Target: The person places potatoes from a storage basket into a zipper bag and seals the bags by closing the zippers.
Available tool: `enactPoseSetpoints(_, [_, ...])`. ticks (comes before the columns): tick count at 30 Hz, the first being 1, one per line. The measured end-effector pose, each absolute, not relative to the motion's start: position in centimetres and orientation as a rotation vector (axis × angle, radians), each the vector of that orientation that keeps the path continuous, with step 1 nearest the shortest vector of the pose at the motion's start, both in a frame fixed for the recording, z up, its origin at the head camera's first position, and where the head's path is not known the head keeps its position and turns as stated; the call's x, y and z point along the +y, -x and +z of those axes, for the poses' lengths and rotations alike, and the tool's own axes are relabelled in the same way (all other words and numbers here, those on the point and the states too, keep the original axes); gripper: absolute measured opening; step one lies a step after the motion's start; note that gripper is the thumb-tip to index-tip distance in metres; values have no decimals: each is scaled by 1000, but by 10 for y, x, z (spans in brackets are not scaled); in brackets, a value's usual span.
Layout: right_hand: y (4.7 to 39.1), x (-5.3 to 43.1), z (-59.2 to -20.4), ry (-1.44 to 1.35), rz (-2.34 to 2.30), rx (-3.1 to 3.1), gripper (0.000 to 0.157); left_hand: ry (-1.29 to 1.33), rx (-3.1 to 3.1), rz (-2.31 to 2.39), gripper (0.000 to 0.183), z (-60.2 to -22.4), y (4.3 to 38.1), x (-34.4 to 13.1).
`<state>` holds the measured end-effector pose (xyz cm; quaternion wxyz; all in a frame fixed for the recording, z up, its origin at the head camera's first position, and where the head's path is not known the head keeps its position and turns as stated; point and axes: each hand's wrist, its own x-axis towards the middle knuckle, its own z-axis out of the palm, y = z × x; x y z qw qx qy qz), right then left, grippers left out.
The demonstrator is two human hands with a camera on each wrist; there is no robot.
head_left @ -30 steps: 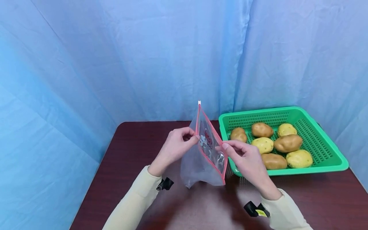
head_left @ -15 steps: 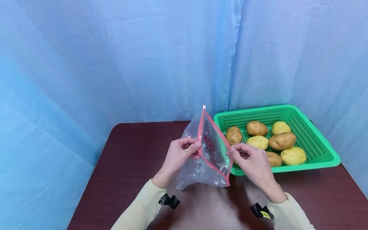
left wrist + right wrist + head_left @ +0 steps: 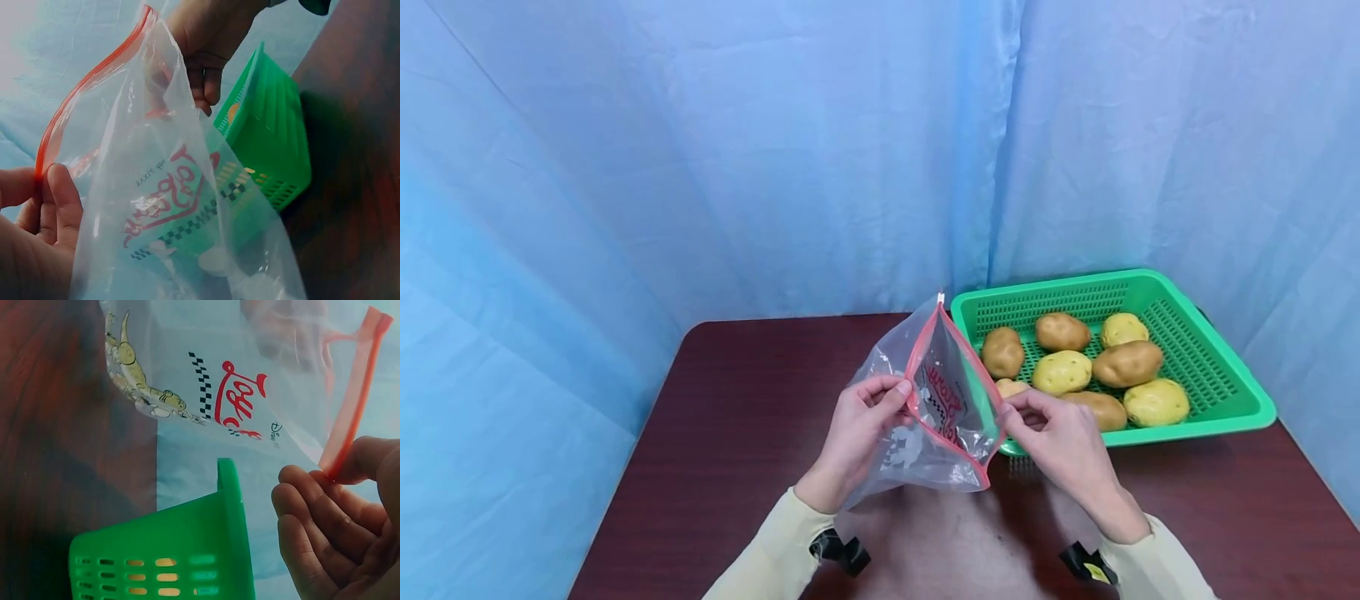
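A clear plastic zipper bag (image 3: 887, 446) with a red-pink rim hangs between my hands, its mouth spread wide and a white slider at the far corner. My left hand (image 3: 861, 429) pinches the rim's left side between thumb and fingers. The opposite side is pinched by my right hand (image 3: 1067, 446), close to the basket's near left corner. Red lettering and a checkered strip show on the bag (image 3: 212, 394) in the right wrist view, along with a printed cartoon figure. Nothing shows inside the bag.
To the right, a green plastic basket (image 3: 1213, 333) holds several potatoes, some brown, some yellow, such as a brown potato (image 3: 1127, 364) and a yellow potato (image 3: 1156, 403). It stands on a dark red-brown table (image 3: 730, 417). Blue curtains (image 3: 820, 150) hang behind and at the sides.
The bag's mouth has been pulled wider and tilted toward me, the slider end sinking lower. Both hands keep their pinch on the rim. The view has shifted slightly, so the basket appears further left.
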<state>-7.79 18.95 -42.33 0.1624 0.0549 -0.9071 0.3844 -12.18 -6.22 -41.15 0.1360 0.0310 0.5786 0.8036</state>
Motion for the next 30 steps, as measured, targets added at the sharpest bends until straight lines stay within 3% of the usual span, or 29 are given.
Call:
enactPoseSetpoints(8, [73,192,-427,-204,1035,-2627,4,-149,1749,2285,21,-425,116,-54])
enactPoseSetpoints(17, [69,212,-419,-290,1044,-2681,17,-150,1797,2314,21,-432,111,-50])
enactPoseSetpoints(30, [75,273,-405,-289,995,-2647,23,-79,1745,2372,15,-432,111,-51])
